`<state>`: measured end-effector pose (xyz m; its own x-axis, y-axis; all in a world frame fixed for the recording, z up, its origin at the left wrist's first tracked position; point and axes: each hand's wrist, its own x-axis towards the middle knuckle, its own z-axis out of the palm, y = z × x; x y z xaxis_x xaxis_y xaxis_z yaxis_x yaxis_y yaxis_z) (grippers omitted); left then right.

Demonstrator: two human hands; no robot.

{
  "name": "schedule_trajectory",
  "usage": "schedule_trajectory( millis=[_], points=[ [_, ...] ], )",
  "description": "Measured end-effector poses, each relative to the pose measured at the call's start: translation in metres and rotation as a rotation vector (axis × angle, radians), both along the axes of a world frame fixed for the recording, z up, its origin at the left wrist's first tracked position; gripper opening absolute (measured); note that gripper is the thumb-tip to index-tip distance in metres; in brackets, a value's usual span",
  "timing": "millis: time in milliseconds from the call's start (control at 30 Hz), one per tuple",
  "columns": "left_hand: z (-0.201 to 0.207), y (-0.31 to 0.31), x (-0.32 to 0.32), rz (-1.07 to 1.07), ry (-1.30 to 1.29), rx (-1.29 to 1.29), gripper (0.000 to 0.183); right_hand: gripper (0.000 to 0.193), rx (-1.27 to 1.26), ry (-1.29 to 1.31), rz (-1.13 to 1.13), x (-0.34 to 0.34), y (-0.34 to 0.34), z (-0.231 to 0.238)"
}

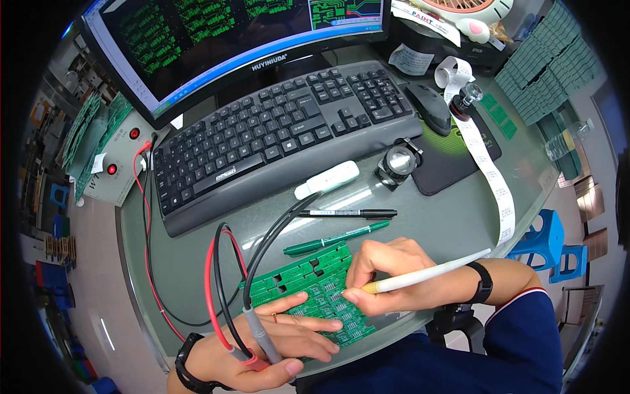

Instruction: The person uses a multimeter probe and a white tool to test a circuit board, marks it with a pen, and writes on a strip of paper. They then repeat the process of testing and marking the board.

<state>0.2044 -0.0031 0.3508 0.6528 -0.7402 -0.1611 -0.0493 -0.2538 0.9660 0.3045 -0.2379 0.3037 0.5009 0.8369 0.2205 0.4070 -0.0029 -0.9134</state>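
A green circuit board (pixel 308 279) lies flat on the glass desk near its front edge. My left hand (pixel 275 345) rests on the board's near side, fingers spread over it, while the thumb pins a grey probe and a red probe (pixel 252 354) against the palm; their black and red leads (pixel 220 282) loop up across the desk. My right hand (pixel 387 276) grips a slim white pen-like tool (pixel 433 272) with a yellowish tip, its point touching the board's right part.
Behind the board lie a green marker (pixel 335 238), a black marker (pixel 348 213) and a white stick-shaped device (pixel 328 178). Farther back are a dark keyboard (pixel 282 131), a mouse (pixel 428 106) on a pad, a small magnifier (pixel 398 161), a paper strip (pixel 489 177) and a monitor (pixel 230 39).
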Motion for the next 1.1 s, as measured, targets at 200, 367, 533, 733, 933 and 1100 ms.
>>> schedule_trajectory(
  millis=[200,367,533,733,933,1100],
  points=[
    [0.0,0.001,-0.001,0.008,0.007,-0.005,0.038,0.022,0.017,0.005,0.002,0.0,0.001,-0.001],
    [-0.005,0.004,-0.004,0.013,0.03,-0.004,0.04,0.023,-0.038,0.136,0.019,0.004,-0.002,0.005],
    [0.003,0.009,-0.001,0.119,-0.024,-0.199,0.037,0.02,0.1,0.453,0.072,0.01,-0.002,0.029],
    [0.032,-0.001,-0.006,0.308,0.063,-0.134,0.042,0.029,-0.03,0.407,0.258,0.011,0.026,0.068],
    [0.018,-0.011,-0.008,0.513,0.269,-0.153,0.031,0.021,0.002,0.582,0.222,0.012,0.032,0.059],
    [-0.003,-0.011,-0.003,0.759,0.233,-0.436,0.018,0.026,0.0,0.581,-0.031,0.034,-0.001,0.032]
  ],
)
